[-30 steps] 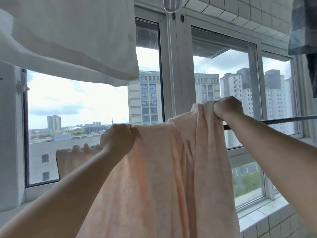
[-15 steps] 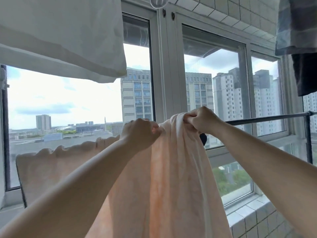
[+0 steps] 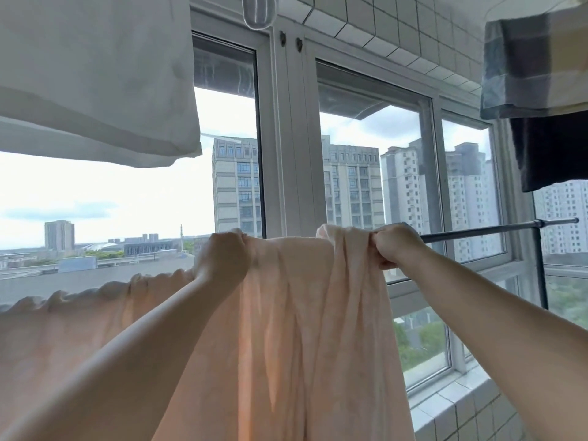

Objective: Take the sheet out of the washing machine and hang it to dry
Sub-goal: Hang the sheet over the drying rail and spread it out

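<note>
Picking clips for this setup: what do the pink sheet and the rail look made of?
Sheet: thin woven fabric, probably cotton or a blend, matte; it drapes in soft folds and window light glows through. Rail: likely metal tube, dark smooth finish; thin, straight, with a faint sheen.

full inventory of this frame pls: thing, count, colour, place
sheet: 1, pale peach, draped over the rail, centre, running down to lower left
rail: 1, dark metal, horizontal, right of centre, with an upright post at its right end
white cloth: 1, white, hanging top left
checked cloth: 1, grey-blue and cream, hanging top right
dark cloth: 1, near black, right edge below the checked one
windows: several panes, white frames, across the back wall
tiles: many, white, above the windows and on the sill lower right
left hand: 1, clenched on the sheet's top edge
right hand: 1, clenched on the sheet at the rail
</note>
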